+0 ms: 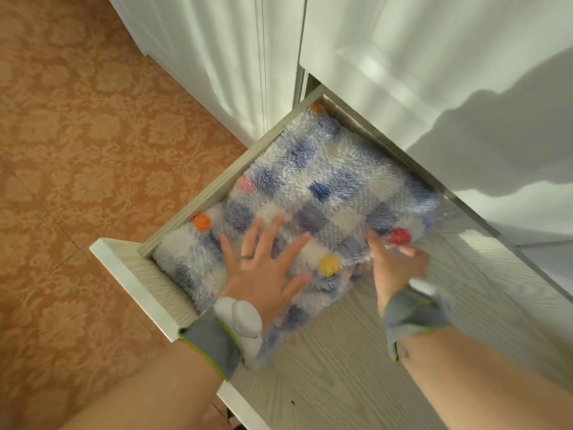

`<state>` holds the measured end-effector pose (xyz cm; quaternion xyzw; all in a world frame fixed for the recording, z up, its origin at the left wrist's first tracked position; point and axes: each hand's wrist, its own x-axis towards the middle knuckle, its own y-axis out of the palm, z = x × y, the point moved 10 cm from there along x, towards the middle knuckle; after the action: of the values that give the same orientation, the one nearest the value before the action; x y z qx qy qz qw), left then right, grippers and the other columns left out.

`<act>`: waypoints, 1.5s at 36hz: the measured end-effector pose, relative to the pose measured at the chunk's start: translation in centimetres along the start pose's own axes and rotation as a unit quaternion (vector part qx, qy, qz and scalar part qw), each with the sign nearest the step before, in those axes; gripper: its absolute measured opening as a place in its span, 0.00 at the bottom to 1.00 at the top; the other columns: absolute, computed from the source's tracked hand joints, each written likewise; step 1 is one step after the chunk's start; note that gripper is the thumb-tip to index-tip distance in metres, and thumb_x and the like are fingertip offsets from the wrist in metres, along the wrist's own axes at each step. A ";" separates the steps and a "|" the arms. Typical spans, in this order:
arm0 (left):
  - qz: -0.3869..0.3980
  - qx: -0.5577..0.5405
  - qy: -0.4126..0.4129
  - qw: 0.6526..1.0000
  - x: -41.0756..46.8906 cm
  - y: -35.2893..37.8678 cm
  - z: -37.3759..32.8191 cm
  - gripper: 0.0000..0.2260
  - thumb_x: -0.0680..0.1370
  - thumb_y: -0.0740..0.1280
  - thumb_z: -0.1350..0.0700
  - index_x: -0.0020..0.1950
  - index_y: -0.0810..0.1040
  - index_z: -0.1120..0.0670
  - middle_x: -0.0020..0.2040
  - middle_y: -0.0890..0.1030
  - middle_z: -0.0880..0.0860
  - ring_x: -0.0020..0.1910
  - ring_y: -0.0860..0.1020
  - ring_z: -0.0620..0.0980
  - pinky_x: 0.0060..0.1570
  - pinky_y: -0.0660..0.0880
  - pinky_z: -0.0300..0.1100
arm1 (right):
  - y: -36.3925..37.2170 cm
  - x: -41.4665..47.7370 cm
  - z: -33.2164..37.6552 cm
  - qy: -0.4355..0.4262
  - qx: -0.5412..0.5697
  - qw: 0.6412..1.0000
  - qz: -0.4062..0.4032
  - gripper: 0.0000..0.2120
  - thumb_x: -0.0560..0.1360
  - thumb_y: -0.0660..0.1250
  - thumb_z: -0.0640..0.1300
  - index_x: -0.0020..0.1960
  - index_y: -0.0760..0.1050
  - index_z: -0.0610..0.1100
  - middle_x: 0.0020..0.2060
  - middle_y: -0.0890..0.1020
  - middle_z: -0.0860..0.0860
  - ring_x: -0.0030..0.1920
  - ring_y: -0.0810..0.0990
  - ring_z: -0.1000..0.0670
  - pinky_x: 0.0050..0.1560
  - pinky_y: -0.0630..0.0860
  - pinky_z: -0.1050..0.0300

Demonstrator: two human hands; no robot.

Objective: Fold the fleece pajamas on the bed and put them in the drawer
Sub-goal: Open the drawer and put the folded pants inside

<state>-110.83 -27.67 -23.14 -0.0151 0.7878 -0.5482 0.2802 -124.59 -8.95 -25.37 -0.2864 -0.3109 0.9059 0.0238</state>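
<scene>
The folded fleece pajamas point(313, 184), fluffy blue and white checks with orange, pink, red and yellow pom-poms, lie inside the pulled-out drawer point(350, 377), filling its left side. My left hand point(263, 268) rests flat on top of the bundle, fingers spread, a ring on one finger. My right hand point(397, 265) is at the bundle's near right edge by the red pom-pom, its fingers curled on the fleece; it is blurred.
The drawer's wood-grain bottom is bare on the right. White wardrobe doors point(403, 51) rise above the drawer. The drawer's white front panel point(136, 290) juts toward an orange patterned floor point(77, 135) on the left. Grey cuffs wrap both wrists.
</scene>
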 end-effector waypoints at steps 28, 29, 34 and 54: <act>0.143 -0.059 -0.269 0.951 -0.8 5.5 7.4 0.58 0.53 0.56 0.18 0.67 0.22 0.39 0.66 0.19 0.54 0.71 0.28 0.65 0.60 0.39 0.78 | 16.6 -2.6 11.4 -0.403 -0.563 0.664 0.282 0.58 0.58 0.65 0.76 0.75 0.35 0.60 0.75 0.33 0.52 0.75 0.34 0.36 0.72 0.49 0.30; 0.141 -0.059 -0.271 0.950 -0.6 5.5 7.6 0.59 0.53 0.56 0.18 0.68 0.23 0.39 0.67 0.19 0.55 0.71 0.28 0.65 0.60 0.39 0.78 | 16.9 -2.5 11.6 -0.404 -0.564 0.658 0.294 0.57 0.59 0.65 0.76 0.75 0.35 0.60 0.75 0.33 0.53 0.75 0.35 0.37 0.73 0.48 0.32; 0.111 -0.022 -0.222 0.969 0.0 4.0 5.6 0.55 0.60 0.57 0.21 0.62 0.17 0.42 0.66 0.18 0.55 0.72 0.29 0.64 0.60 0.40 0.78 | 13.7 -3.6 11.0 -0.448 -0.538 0.666 0.257 0.51 0.64 0.62 0.74 0.75 0.36 0.60 0.76 0.36 0.55 0.77 0.37 0.45 0.73 0.46 0.32; 0.177 0.081 0.010 0.981 0.5 6.0 -2.6 0.49 0.74 0.67 0.44 0.63 0.20 0.36 0.64 0.16 0.52 0.69 0.24 0.65 0.60 0.43 0.79 | 6.7 0.7 4.4 -0.361 -0.545 0.713 0.254 0.56 0.59 0.56 0.80 0.76 0.36 0.57 0.76 0.35 0.47 0.76 0.38 0.43 0.72 0.51 0.36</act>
<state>-110.78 -23.20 -27.98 0.1531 0.7337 -0.5519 0.3655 -126.62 -16.62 -26.74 0.0309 -0.6511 0.5860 -0.4814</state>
